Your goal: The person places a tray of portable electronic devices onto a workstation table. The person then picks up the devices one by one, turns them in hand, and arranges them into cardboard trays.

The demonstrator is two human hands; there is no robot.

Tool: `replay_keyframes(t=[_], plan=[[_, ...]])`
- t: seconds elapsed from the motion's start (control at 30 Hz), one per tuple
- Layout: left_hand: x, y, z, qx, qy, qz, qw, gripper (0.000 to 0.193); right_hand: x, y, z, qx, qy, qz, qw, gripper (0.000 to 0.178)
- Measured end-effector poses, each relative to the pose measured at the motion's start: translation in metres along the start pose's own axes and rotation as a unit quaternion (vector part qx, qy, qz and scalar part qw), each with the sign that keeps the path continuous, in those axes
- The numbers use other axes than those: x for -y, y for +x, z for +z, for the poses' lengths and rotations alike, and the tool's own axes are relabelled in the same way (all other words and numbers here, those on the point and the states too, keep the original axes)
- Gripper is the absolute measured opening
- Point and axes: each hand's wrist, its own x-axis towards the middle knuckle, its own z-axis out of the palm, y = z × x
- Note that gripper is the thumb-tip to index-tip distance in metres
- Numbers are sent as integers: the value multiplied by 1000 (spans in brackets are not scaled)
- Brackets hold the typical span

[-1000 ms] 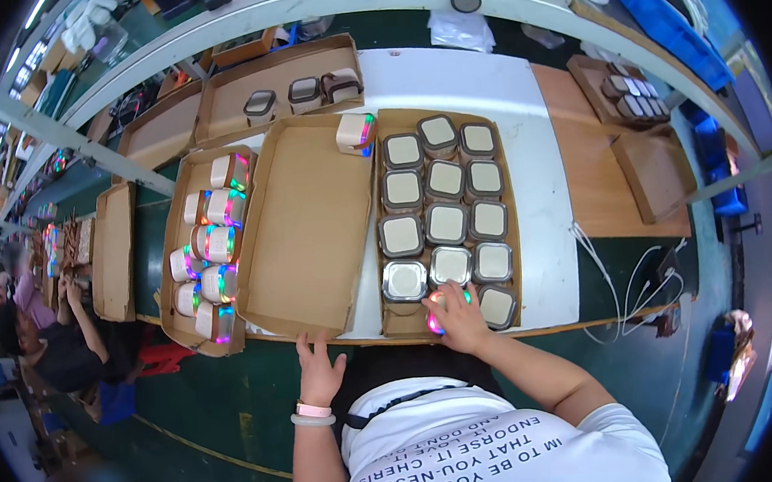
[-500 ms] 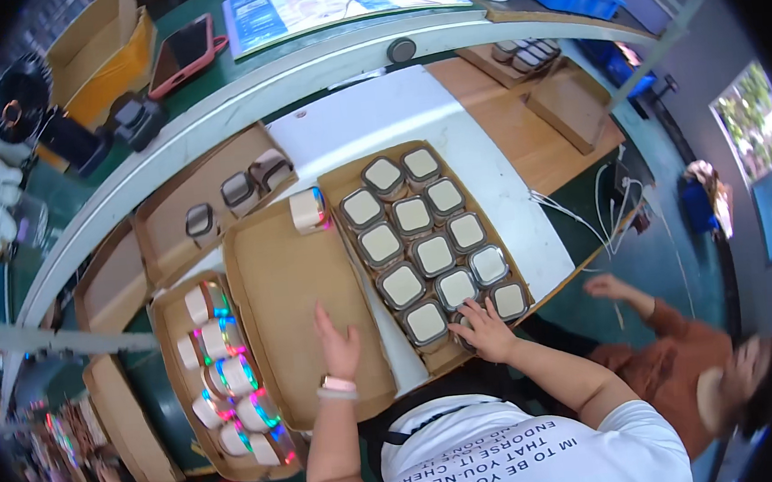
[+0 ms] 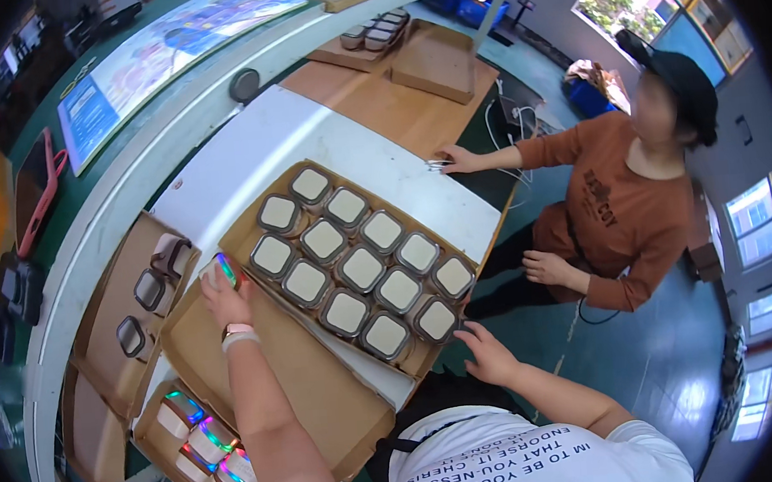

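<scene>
My left hand (image 3: 227,294) is closed around a small rounded light-up box (image 3: 227,270) with coloured lights, at the far corner of a shallow cardboard tray (image 3: 317,405). My fingers hide most of it. To its right, a second cardboard tray (image 3: 423,360) holds several rounded-square units with cream tops and dark, clear rims, such as this unit (image 3: 362,267). My right hand (image 3: 489,354) is open beside that tray's near right corner, fingers apart and nothing in them. Whether a fingertip touches the corner I cannot tell.
At lower left, a cardboard tray (image 3: 152,432) holds several lit white boxes (image 3: 211,436). Another tray (image 3: 105,354) with dark-topped units lies at left. A metal rail (image 3: 138,138) crosses behind. A co-worker in a brown top (image 3: 609,196) stands at right, one hand near white cables (image 3: 512,172).
My left hand has reached to the light-up box and closed on it. My right hand has come off the units to the tray's corner. The view has swung right, showing more of the co-worker.
</scene>
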Motion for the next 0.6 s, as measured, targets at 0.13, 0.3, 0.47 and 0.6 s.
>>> replay_keyframes(t=[0.13,0.3,0.47,0.6], plan=[[-4,-10,1,-62,-18,-29,997,55,-8,-28,1,38,-17,4,999,60],[-32,-74,-24,-90,-41,-82,992,59,-34,-45,-1,62,-14,-4,998,57],[-24,-172,-45,-5,-4,-78,997,61,-66,-73,-3,55,-3,6,998,53],[-26,-239,-68,68,-37,-74,994,63,-92,-109,-4,76,-18,-19,997,51]])
